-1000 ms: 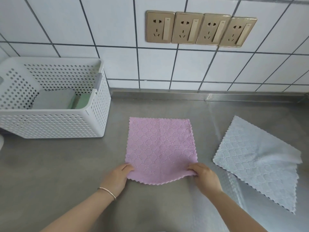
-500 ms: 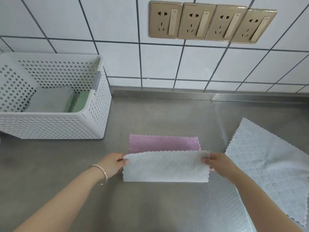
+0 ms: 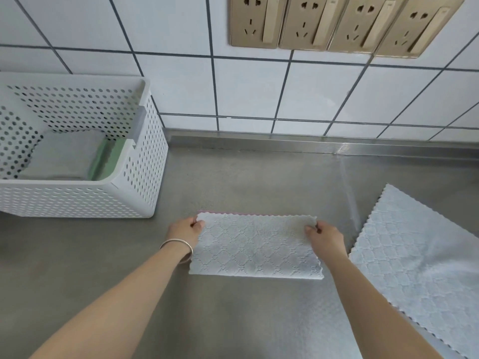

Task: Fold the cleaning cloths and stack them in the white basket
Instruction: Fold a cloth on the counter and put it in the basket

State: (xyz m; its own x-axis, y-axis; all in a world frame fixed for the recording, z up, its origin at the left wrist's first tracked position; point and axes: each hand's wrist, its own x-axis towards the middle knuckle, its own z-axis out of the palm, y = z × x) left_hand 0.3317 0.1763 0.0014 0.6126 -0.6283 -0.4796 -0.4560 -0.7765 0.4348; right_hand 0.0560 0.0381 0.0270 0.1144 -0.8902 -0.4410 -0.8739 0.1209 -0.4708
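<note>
The pink cloth (image 3: 255,244) has just been folded in half (white underside up), its far corners pinched by the left hand (image 3: 185,230) and right hand (image 3: 325,238). A second fold is judged next, before the white basket (image 3: 134,195).

4 cloths (image 3: 255,247), 1 basket (image 3: 77,200), 4 sockets (image 3: 344,22)

No text, label, brand, number or sign can be read anywhere in the view. The four gold wall sockets (image 3: 344,23) carry only their pin holes and blank rocker switches; small marks near the tops of the switches are too blurred to make out. The white basket (image 3: 145,174), the folded cloth (image 3: 255,248) and the light blue cloth (image 3: 417,260) show only holes and woven patterns, no lettering.
</note>
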